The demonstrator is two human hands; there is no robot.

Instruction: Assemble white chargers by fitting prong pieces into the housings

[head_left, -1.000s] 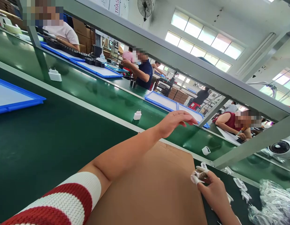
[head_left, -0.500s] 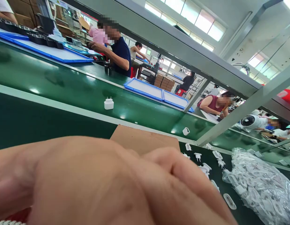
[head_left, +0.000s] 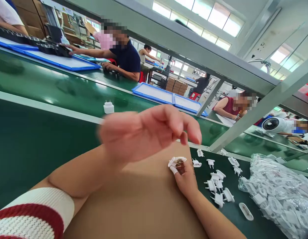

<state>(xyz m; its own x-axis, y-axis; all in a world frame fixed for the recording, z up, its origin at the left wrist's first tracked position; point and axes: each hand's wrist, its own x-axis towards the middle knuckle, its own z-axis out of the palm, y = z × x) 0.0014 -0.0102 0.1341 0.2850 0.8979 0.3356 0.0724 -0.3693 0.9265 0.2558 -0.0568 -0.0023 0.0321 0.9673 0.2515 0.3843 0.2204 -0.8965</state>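
A small white plastic plug part (head_left: 177,161) is pinched by the right hand (head_left: 185,176) over brown cardboard (head_left: 144,199); the left hand (head_left: 149,132) is held loosely curled, empty.

- White plug piece (head_left: 177,161): small plastic part, pinched at the fingertips of the right hand (head_left: 185,176), over the edge of the brown cardboard sheet (head_left: 144,199).
- Loose plug pieces (head_left: 218,186): white, scattered just beside it on the green surface (head_left: 32,149) (prongs pointing various ways).

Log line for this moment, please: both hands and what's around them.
left hand: raised, empty, blurred | right hand: pinching white plug part at cardboard sheet edge | loose plug parts beside | bagged parts far right
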